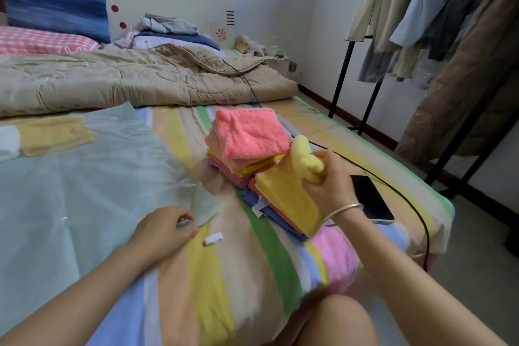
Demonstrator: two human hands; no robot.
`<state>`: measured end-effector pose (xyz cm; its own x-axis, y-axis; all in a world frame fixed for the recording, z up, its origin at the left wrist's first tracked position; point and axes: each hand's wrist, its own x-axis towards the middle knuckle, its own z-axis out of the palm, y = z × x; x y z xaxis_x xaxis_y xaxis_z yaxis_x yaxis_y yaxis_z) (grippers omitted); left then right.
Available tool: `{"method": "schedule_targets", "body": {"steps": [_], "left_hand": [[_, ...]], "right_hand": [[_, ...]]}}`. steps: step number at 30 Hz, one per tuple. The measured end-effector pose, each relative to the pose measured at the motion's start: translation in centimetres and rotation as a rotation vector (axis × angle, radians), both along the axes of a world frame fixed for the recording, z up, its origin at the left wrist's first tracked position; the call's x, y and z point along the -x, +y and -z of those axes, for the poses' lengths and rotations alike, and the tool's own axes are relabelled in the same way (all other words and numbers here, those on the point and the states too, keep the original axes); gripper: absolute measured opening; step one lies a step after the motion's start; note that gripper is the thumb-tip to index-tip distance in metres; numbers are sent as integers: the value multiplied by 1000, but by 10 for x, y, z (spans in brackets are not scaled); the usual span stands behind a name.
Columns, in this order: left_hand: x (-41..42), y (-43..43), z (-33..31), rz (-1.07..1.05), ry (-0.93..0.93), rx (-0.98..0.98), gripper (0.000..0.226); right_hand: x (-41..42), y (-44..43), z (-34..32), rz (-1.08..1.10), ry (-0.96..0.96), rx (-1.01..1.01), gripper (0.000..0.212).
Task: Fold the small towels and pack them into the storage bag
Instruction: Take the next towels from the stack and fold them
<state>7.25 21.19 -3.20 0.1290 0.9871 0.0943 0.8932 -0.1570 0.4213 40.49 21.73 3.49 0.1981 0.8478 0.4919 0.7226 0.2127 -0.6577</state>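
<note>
Meanwhile, the right hand [327, 174] grips a yellow towel [289, 191] atop a stack [269, 205] on the bed [224, 261], as the left hand [165, 229] pinches the clear bag's [84, 191] edge nearby.

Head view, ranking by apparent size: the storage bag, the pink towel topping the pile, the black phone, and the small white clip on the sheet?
1. storage bag
2. pink towel
3. black phone, partly hidden behind the right hand, so its full extent is unsure
4. white clip
</note>
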Motion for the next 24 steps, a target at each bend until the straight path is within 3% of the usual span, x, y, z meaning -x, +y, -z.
{"method": "schedule_targets", "body": {"steps": [4, 10, 14, 17, 24], "left_hand": [[8, -4, -2, 90, 6, 56, 37], [25, -16, -15, -67, 147, -56, 22], [27, -23, -19, -172, 73, -79, 15], [26, -26, -23, -286, -4, -60, 12], [11, -26, -27, -377, 21, -72, 11]], "right_hand": [[36, -18, 3, -127, -155, -127, 46], [68, -43, -29, -213, 192, -179, 42], [82, -54, -53, -271, 330, -186, 39], [87, -54, -59, -228, 369, -152, 37], [84, -53, -49, -21, 412, 4, 23]]}}
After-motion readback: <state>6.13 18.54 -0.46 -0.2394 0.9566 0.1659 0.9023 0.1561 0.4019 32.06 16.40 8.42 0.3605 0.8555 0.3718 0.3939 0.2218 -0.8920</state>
